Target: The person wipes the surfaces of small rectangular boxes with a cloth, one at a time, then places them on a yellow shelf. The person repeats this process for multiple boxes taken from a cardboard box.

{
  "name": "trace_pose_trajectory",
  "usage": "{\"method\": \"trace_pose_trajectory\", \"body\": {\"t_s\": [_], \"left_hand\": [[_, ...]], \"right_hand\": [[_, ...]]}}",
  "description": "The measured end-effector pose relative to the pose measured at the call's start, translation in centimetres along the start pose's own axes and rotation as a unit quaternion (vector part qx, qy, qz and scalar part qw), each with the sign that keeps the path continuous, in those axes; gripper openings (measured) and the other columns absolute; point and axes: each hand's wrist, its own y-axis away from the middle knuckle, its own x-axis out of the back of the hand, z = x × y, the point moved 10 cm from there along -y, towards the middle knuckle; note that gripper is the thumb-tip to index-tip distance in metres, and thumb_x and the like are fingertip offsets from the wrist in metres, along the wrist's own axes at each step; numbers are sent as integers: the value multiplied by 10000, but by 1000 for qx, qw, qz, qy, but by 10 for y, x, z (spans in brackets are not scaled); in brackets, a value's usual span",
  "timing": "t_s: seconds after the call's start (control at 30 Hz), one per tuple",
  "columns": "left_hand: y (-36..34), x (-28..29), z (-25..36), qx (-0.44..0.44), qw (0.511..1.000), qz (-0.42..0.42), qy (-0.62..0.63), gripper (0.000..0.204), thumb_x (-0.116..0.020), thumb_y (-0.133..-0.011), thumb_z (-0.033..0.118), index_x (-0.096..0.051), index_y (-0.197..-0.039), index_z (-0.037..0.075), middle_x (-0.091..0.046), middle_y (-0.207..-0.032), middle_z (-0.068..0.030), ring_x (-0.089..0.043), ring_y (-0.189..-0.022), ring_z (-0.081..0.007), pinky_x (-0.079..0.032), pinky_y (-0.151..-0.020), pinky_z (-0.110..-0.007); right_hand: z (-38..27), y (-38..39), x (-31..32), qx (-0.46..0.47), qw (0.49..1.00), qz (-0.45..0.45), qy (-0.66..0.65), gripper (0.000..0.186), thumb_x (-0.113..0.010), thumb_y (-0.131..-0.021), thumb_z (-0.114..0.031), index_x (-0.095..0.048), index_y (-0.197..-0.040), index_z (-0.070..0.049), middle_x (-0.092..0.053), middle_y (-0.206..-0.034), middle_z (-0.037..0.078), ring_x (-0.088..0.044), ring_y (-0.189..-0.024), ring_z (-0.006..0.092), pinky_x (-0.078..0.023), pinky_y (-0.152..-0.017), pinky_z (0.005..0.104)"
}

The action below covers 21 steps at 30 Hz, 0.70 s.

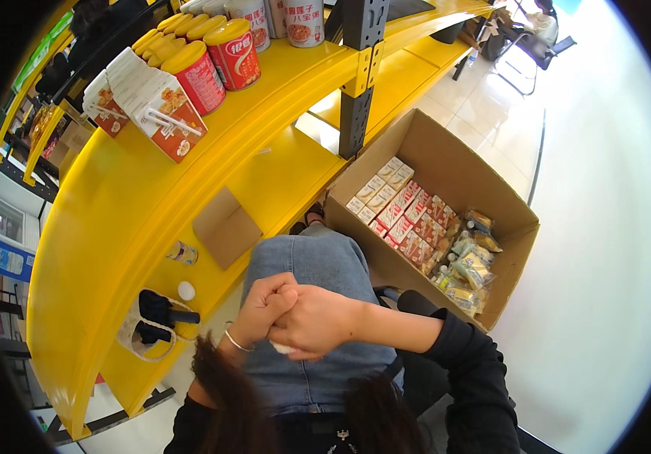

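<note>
Both hands are closed and pressed together above my lap, over the blue denim [318, 265]. My left hand [261, 312], with a silver bangle at its wrist, has its fingers curled against the other hand. My right hand [316, 319] reaches in from the right under a dark sleeve and overlaps the left. A small white wad [283, 348] peeks out beneath the right hand's fingers; it looks soft, like crumpled tissue. Most of it is hidden, and so is whatever lies between the palms.
Right of my knees stands an open cardboard box [507, 265] holding small drink cartons [408, 216] and bagged goods [473, 268]. A yellow shelf [151, 197] curves along the left, with cans [233, 57] and cartons [170, 125] on top. Lower down are a cardboard piece [227, 227] and a bag [144, 325].
</note>
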Motion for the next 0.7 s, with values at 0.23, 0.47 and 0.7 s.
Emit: {"method": "trace_pose_trajectory", "body": {"t_s": [0.23, 0.47, 0.7], "left_hand": [[30, -21, 0, -74, 978, 11, 193, 354, -573, -870, 374, -548, -858, 21, -562, -775, -49, -535, -719, -127, -425, -641, -251], [31, -45, 60, -150, 983, -6, 107, 305, -609, -850, 304, -568, -883, 3, -559, -728, -111, -564, -656, -197, -435, -592, -281], [-15, -64, 126, -213, 956, -63, -190, 267, -645, -830, 234, -587, -908, -15, -556, -681, -172, -594, -592, -267, -445, -543, -311]], "right_hand": [[-51, 5, 51, 124, 980, 140, 68, 142, -536, -688, -195, -497, -651, -64, -482, -561, 49, -503, -565, 201, -403, -678, 321], [-66, 11, 80, 160, 948, 210, 178, 220, -513, -683, -186, -525, -666, 34, -364, -482, 42, -360, -491, 193, -329, -644, 358], [-54, 52, 61, 237, 888, 233, 316, 101, -556, -641, -146, -565, -672, -50, -554, -675, 82, -566, -826, 223, -426, -848, 344]]}}
